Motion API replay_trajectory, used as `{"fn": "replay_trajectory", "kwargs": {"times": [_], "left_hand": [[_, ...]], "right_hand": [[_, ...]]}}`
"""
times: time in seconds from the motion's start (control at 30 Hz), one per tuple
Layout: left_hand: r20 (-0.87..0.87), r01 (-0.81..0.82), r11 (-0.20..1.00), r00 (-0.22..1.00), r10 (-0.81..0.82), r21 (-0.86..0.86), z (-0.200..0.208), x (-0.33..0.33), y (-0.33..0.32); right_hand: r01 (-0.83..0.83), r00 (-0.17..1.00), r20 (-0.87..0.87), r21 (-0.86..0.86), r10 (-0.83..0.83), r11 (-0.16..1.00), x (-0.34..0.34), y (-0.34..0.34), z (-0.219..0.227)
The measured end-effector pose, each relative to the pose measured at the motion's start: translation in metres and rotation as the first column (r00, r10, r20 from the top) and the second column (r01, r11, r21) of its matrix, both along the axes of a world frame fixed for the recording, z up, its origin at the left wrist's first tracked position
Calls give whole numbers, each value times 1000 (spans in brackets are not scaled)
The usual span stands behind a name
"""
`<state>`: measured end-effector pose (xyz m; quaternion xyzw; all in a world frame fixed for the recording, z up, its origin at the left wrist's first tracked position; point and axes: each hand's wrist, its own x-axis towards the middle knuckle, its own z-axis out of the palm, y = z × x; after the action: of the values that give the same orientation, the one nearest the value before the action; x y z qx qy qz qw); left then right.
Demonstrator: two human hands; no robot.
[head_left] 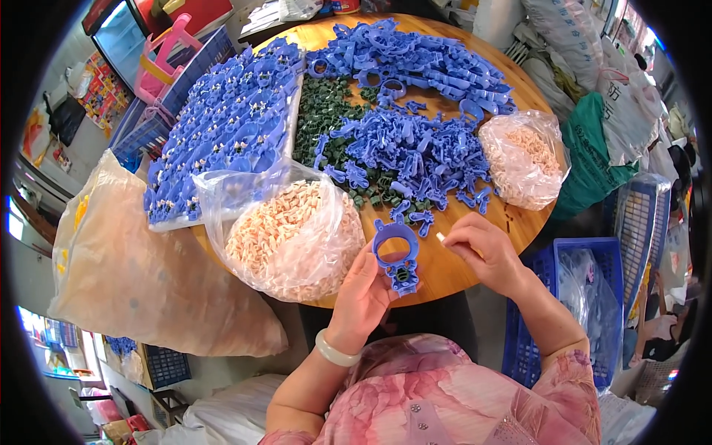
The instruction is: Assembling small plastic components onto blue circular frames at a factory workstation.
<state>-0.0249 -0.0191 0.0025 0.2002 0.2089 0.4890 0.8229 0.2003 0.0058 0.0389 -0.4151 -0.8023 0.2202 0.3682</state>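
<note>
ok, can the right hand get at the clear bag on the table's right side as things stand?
Probably yes: mostly bare tabletop lies between the right hand and the clear bag. It does hold a small pale piece, though, which may hamper grasping.

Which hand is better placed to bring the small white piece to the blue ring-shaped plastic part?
Probably the right hand: it pinches the small white piece, while the left hand holds the blue ring-shaped plastic part.
</note>
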Motion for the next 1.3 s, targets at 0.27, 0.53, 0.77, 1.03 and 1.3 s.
{"fn": "replay_trajectory", "kwargs": {"times": [0.27,0.53,0.77,1.03,1.3], "left_hand": [[-18,-1,999,1000,1,33,-6,11,-2],[-30,-11,999,999,12,30,-1,15,-8],[-87,6,996,996,1,84,-5,16,-8],[-90,-2,995,996,11,98,-9,17,-8],[-60,7,996,998,-2,85,-12,15,-7]], "right_hand": [[-219,975,-62,-133,212,967,-27,-14,23],[-185,981,29,-155,191,971,-31,-12,20],[-100,991,59,-286,121,953,-40,-12,34],[-53,990,95,-429,104,902,-48,-9,41],[-58,989,114,-314,99,948,-51,-11,30]]}}
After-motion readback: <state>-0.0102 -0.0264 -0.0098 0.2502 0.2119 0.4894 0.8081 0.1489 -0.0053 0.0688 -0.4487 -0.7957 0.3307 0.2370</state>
